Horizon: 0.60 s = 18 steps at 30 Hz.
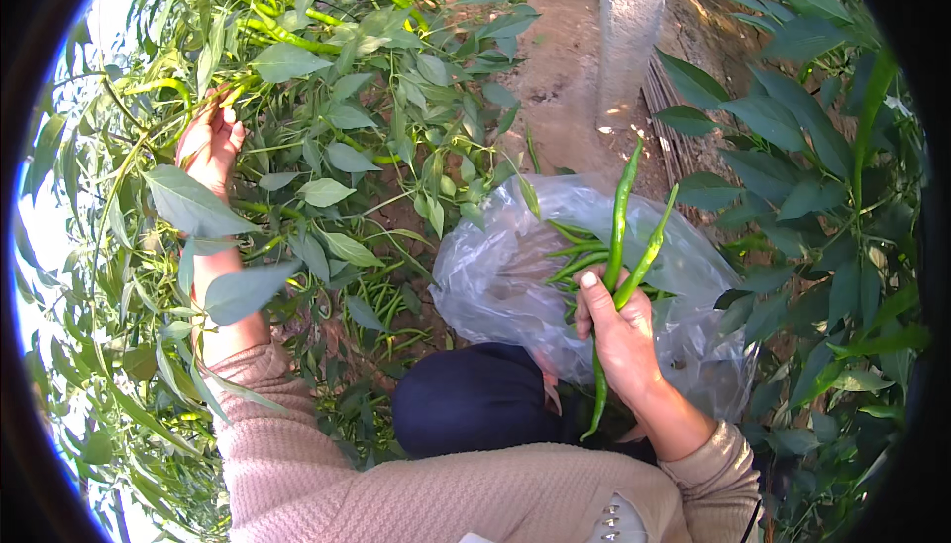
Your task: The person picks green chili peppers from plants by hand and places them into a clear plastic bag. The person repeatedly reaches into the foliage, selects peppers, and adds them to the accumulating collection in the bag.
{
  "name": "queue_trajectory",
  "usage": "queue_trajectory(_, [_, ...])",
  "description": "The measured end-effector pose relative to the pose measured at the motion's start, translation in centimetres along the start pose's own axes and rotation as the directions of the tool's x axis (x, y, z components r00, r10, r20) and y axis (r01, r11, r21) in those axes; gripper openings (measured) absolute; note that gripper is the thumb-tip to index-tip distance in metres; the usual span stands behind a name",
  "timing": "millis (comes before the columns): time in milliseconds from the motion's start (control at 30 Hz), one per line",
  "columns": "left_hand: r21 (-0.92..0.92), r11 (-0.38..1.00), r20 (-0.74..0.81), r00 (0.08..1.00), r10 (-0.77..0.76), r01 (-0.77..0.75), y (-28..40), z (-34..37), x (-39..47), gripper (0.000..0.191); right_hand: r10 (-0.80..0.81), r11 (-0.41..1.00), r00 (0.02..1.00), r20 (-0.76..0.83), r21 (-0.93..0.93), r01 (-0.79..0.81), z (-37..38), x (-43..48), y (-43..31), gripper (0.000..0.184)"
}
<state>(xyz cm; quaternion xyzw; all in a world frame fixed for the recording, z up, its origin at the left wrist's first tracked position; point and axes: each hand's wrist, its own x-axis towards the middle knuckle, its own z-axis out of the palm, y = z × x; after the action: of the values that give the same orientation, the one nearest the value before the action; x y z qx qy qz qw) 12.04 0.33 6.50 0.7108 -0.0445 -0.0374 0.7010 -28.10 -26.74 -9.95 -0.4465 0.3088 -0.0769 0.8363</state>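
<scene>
Long green chili peppers (620, 223) stick out above and below my right hand (617, 320), which is closed around them over a clear plastic bag (490, 275). More green chilies (576, 257) lie inside the bag. On the left, my left hand (212, 142) reaches into the pepper plants (349, 97), its fingertips at a light green chili (239, 91) among the stems. Leaves cover part of the left forearm, and whether the fingers grip that chili is unclear.
A pale concrete post (635, 30) stands on bare soil (553, 75) beyond the bag, with thin dry sticks (669, 127) beside it. Leafy plants (802, 142) crowd the right side. Chilies hang low (386, 301) left of my dark-clothed knee (475, 398).
</scene>
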Motion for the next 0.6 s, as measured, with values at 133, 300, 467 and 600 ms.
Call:
queue_trajectory(133, [-0.021, 1.0, -0.024, 1.0, -0.002, 0.001, 0.1, -0.2, 0.4, 0.02, 0.015, 1.0, 1.0, 0.001, -0.015, -0.015, 0.0, -0.3, 0.0, 0.016])
queue_trajectory(300, [0.038, 0.999, -0.076, 0.996, -0.035, 0.038, -0.2, -0.8, 2.5, 0.016, -0.01, 1.0, 1.0, 0.023, 0.011, 0.01, -0.2, -0.6, 0.0, 0.015])
queue_trajectory(467, [0.256, 0.905, -0.259, 0.878, 0.402, -0.339, -1.3, -0.4, 3.3, 0.021, -0.003, 1.0, 1.0, -0.002, -0.008, 0.003, -0.3, -0.7, 0.0, 0.015])
queue_trajectory(600, [0.368, 0.906, -0.384, 0.854, 0.351, -0.207, -1.1, 0.4, 3.8, 0.02, 0.003, 0.999, 1.0, 0.025, -0.043, -0.002, -0.5, -0.8, -0.2, 0.017])
